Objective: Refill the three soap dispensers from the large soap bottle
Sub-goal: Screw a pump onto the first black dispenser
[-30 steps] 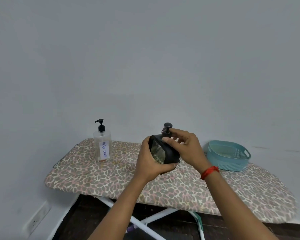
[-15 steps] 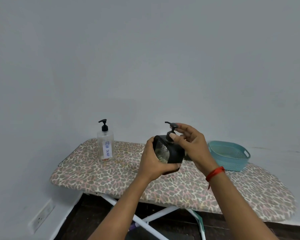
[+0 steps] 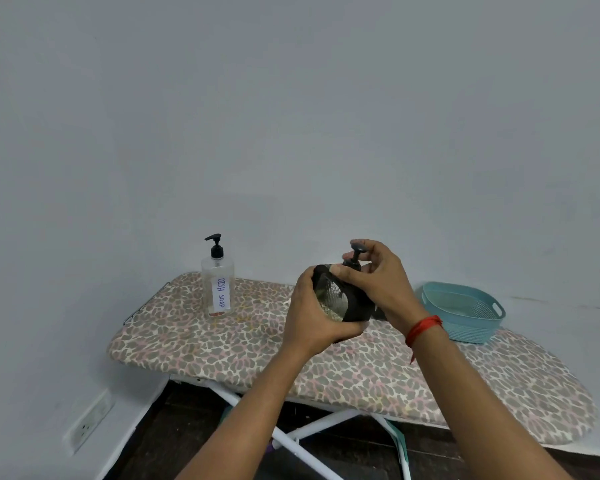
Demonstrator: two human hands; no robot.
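Observation:
A black square soap dispenser with a ribbed clear window is held up above the ironing board. My left hand grips its body from the left and below. My right hand pinches the black pump head on top, fingers curled round it. A tall clear bottle with a black pump and a "DISH SOAP" label stands upright at the board's back left, apart from both hands. It looks almost empty.
A teal plastic basket sits on the board at the back right, just past my right wrist. The board has a leopard-print cover and white legs. A grey wall stands right behind it, with a wall socket low on the left.
My right hand's fingers have shifted round the pump head, which has turned under them. The left hand keeps the same hold on the dispenser body. The view has drifted slightly.

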